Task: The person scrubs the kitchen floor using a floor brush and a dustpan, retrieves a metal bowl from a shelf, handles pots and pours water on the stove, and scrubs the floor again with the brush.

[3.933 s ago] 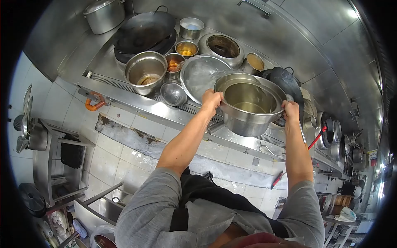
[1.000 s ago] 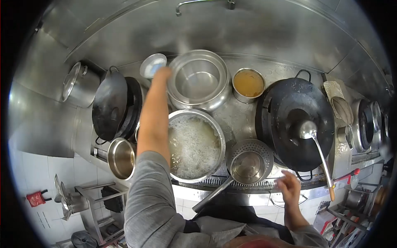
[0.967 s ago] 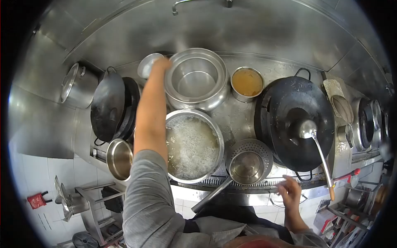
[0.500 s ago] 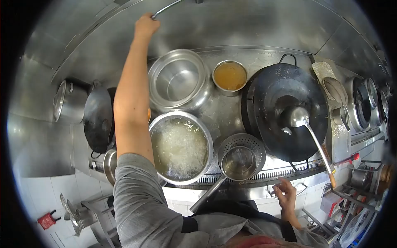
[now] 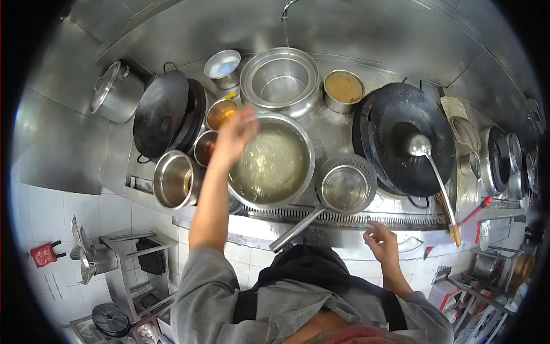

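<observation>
My left hand (image 5: 238, 135), somewhat blurred, hovers over the left rim of a wide steel basin (image 5: 312, 150) of cloudy liquid. Its fingers are stretched out with nothing visible in them. Near the counter's front edge is my right hand (image 5: 382, 243), loosely curled with fingers apart and holding nothing. A steel ladle pan (image 5: 345, 188) with a long handle rests in a perforated strainer (image 5: 369, 166) just beyond it. Behind the basin stands a large steel pot (image 5: 249, 86). A thin stream of water falls into it from the faucet (image 5: 285, 12).
At right, a black wok (image 5: 395, 172) holds a ladle (image 5: 421, 146). Another wok (image 5: 157, 114) leans at left beside a lidded pot (image 5: 123, 94). Small containers, including a steel pot (image 5: 172, 180), line the basin's left side. A container of brown liquid (image 5: 344, 87) stands at the back.
My left hand has let go of the faucet spout and come down toward the basin. Water now runs into the pot. The basin's liquid looks calmer, and the camera view has shifted.
</observation>
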The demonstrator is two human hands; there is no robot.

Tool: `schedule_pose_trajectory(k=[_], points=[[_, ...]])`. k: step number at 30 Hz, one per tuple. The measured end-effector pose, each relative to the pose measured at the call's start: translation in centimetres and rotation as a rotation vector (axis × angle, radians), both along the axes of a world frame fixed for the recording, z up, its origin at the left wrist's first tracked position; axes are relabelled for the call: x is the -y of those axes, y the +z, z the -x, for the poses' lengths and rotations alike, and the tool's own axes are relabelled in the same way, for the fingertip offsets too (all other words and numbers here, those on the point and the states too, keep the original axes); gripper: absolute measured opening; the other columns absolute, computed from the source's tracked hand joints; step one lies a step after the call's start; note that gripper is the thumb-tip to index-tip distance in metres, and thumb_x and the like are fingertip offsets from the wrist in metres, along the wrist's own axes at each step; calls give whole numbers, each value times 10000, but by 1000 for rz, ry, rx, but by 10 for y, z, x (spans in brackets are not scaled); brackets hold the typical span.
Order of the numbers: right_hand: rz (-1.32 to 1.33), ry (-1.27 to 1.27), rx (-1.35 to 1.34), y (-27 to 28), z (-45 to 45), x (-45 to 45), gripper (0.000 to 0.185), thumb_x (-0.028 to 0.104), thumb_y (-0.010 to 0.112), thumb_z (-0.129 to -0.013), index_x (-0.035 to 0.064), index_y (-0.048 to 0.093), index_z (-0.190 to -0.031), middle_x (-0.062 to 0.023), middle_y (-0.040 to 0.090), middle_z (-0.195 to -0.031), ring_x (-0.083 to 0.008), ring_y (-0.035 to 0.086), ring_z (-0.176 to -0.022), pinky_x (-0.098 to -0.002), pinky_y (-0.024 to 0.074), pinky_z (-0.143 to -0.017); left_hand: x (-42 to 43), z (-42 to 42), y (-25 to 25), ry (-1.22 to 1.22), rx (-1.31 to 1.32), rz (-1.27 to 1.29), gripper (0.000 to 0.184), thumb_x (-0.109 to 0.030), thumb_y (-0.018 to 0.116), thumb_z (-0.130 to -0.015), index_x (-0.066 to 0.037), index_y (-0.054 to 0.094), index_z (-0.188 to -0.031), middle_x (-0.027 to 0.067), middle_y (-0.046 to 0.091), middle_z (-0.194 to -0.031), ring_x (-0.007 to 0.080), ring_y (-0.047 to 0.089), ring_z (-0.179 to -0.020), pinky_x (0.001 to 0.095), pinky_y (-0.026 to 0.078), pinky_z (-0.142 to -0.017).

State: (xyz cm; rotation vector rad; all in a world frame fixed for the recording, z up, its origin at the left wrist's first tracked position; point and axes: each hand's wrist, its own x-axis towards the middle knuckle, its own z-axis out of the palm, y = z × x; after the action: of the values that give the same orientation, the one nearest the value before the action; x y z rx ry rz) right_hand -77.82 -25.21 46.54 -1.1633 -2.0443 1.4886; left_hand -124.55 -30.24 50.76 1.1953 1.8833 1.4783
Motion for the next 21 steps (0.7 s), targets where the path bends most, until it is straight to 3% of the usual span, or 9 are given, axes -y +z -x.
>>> schedule_pose_trajectory(k=[1,2,4,8,10,12,17,19,21], points=[[25,10,22,-2,1,12,328,78,690,-768,11,599,-1076,-64,647,-759,-93,583,-603,-221,442,-514,50,-26,-11,-30,19,159,400,-87,627,-821,-2,528,-1199,100,603,-1123,173,581,-999,288,488,-788],[-22,63,76,0,3,23,324,107,691,-773,21,606,-1074,-73,644,-747,-101,587,-594,-231,453,-516,96,-47,-20,-103,302,273,345,-97,633,-819,16,569,-1138,93,630,-1037,142,612,-911,257,502,-652],[-134,208,247,-8,5,50,337,139,693,-775,24,605,-1078,-88,646,-747,-145,604,-579,-265,476,-533,172,-87,-25,-238,536,555,318,-171,620,-833,-2,602,-1102,73,662,-882,119,639,-662,208,406,-447],[-110,363,288,-55,-12,133,355,249,688,-780,23,609,-1042,-143,635,-890,-288,629,-789,-350,500,-698,278,-118,-97,-339,683,903,266,-204,582,-833,-20,646,-1014,101,655,-734,127,610,-506,194,274,-343],[-230,523,314,-92,-42,182,322,260,632,-827,42,611,-1064,-173,584,-1047,-344,582,-925,-373,472,-810,305,-129,-148,-305,721,1045,276,-226,600,-819,-18,647,-994,112,657,-738,140,606,-497,213,282,-343],[129,450,498,-115,-81,219,314,267,596,-852,70,608,-1096,-177,569,-1068,-356,570,-953,-386,463,-830,322,-143,-216,-242,772,1086,241,-221,599,-804,-20,645,-929,113,660,-748,159,614,-508,215,333,-364],[115,560,708,-86,-127,238,291,221,535,-880,84,598,-1128,-193,558,-1092,-364,562,-983,-402,450,-854,305,-201,-439,-229,359,918,104,-129,570,-754,-52,639,-768,120,649,-732,229,656,-617,314,488,-430],[99,613,772,-88,-142,237,287,196,494,-895,74,592,-1135,-198,554,-1106,-369,562,-985,-408,450,-855,274,-233,-443,-184,450,943,94,-105,569,-738,-60,638,-783,122,653,-749,250,656,-635,338,510,-463],[94,622,770,-119,-185,244,326,159,413,-896,56,573,-1160,-200,549,-1133,-375,557,-996,-423,444,-859,251,-252,-442,183,932,882,153,-96,586,-714,-51,638,-851,129,661,-797,296,644,-632,374,543,-575]])
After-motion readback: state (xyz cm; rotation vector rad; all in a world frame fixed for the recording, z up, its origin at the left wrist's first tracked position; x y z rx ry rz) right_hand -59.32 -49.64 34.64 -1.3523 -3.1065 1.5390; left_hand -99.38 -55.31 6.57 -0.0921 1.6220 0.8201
